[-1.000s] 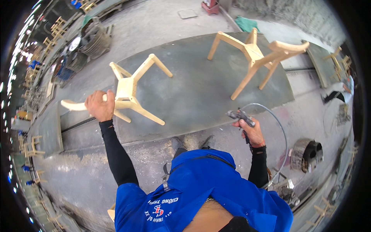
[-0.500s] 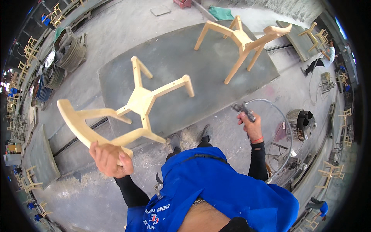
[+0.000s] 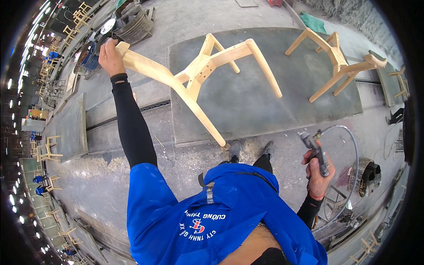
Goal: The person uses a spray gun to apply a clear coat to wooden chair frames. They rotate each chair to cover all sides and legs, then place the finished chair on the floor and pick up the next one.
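My left hand [image 3: 111, 58], at the end of an outstretched arm, is closed round the backrest of a pale wooden chair frame [image 3: 204, 67]. The frame is tipped over the near left part of a grey board, with its legs pointing several ways. On the right, my right hand [image 3: 319, 173] grips a metal spray gun [image 3: 314, 149], its nozzle pointing up and left toward the board. A clear hose [image 3: 356, 152] loops away from the gun. A faint pale streak shows between the nozzle and the chair frame.
A second wooden chair frame [image 3: 338, 64] stands on the right half of the grey board [image 3: 247, 126]. Metal drums [image 3: 134, 28] are at the far left, and a round container [image 3: 369, 176] is near the hose. More chairs [image 3: 52, 148] line the left side. Another person's leg [image 3: 396, 115] shows at right.
My left hand has lifted and swung the chair frame up and turned it, so its underside now shows. The spray gun has turned toward it. The whole view has shifted.
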